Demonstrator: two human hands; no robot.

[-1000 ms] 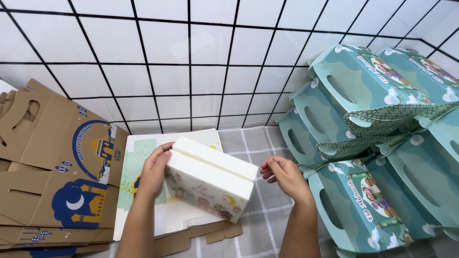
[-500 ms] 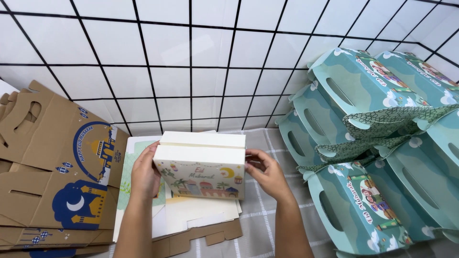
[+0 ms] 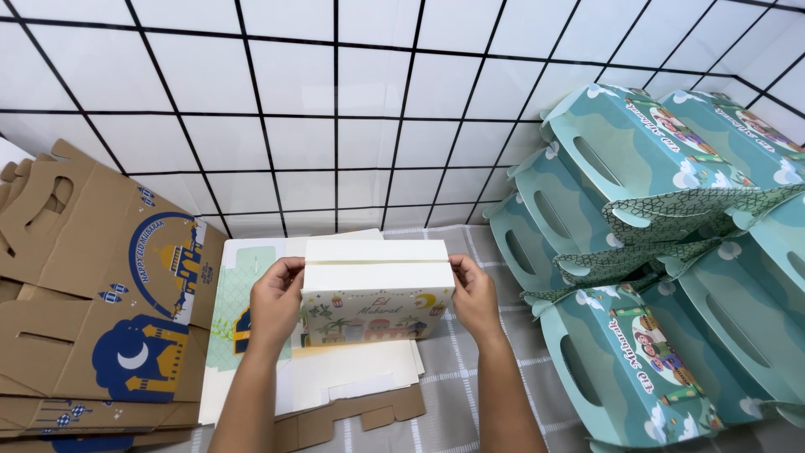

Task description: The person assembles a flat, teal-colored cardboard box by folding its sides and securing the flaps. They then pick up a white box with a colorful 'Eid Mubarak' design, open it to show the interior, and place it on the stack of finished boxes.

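Cream card box (image 3: 375, 289) sits clamped between my left hand (image 3: 275, 304) and right hand (image 3: 475, 295), one at each end, lifted above the flat sheets (image 3: 352, 379) beneath. Brown cardboard blanks (image 3: 92, 285) lie left of my grip; teal boxes (image 3: 637, 252) are stacked to the right.

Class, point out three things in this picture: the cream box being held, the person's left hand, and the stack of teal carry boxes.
cream box (image 3: 377, 289), head view, on its plain upper panel.
left hand (image 3: 275, 302), head view, on the back of the hand.
teal carry boxes (image 3: 646, 159), head view, on the top box's side.
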